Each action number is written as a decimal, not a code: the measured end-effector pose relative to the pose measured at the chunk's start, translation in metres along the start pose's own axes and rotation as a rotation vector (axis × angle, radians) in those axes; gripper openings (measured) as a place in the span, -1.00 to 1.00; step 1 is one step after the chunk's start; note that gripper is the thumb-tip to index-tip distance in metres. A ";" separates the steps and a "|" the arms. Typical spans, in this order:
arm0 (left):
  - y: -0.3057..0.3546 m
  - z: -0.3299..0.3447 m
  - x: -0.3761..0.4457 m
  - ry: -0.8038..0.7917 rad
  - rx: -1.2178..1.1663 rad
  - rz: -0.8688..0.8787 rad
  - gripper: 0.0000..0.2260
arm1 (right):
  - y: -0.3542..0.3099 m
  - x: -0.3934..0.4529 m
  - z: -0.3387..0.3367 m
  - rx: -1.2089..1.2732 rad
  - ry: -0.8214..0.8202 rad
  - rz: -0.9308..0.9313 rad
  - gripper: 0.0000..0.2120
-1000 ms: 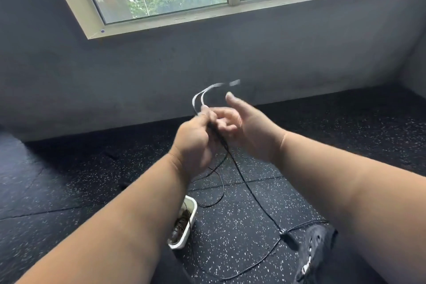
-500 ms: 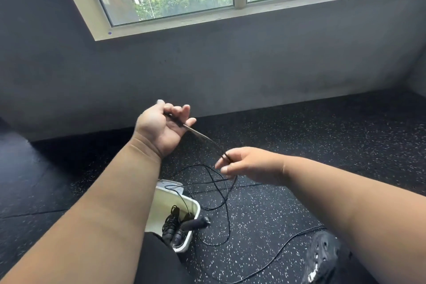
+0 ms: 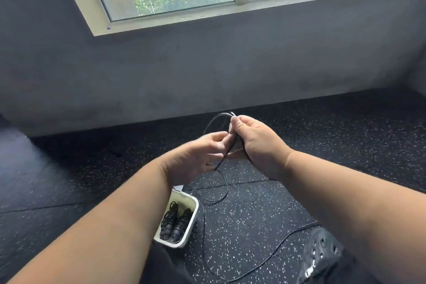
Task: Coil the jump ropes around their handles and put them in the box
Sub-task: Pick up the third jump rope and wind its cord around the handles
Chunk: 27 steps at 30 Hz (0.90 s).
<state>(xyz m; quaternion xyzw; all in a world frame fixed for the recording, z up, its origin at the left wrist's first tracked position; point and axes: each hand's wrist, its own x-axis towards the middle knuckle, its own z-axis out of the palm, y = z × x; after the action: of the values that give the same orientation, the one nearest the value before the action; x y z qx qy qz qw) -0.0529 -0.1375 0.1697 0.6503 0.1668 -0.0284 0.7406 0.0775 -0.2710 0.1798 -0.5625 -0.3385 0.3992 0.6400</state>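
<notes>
A thin black jump rope (image 3: 223, 188) hangs from both hands and trails in loose loops over the floor. My right hand (image 3: 258, 145) grips the rope near its top, where a small loop (image 3: 213, 121) arcs up and to the left. Just left of it, my left hand (image 3: 196, 159) is blurred; its fingers close on the dark handle (image 3: 227, 152) slanting between the two hands. Below my left forearm stands the white box (image 3: 192, 219), open, with coiled black ropes (image 3: 174, 223) and their handles inside.
The floor (image 3: 253, 214) is black rubber matting with white specks. A grey wall (image 3: 207, 71) with a window runs close ahead. My black shoe (image 3: 322, 253) is at the lower right, and a rope strand (image 3: 283, 242) runs along the floor past it.
My hands were apart with the rope stretched between them; they have come together at the centre. My right hand rose, and a small loop stands above it.
</notes>
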 end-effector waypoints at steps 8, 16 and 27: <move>-0.057 0.039 0.021 0.202 0.555 -0.066 -0.63 | -0.027 -0.009 0.011 0.366 -0.017 -0.030 -0.70; -0.010 0.050 0.017 0.388 0.086 0.227 -0.43 | -0.023 -0.008 -0.008 0.173 -0.048 -0.005 -0.53; 0.027 0.038 0.003 0.327 -0.263 0.336 -0.47 | 0.047 -0.027 0.007 -0.174 -0.328 0.207 -0.76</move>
<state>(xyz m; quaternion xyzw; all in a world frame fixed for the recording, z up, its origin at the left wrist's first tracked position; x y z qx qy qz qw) -0.0352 -0.1700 0.1988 0.5630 0.1762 0.2221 0.7763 0.0528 -0.2897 0.1342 -0.5749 -0.4117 0.5184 0.4809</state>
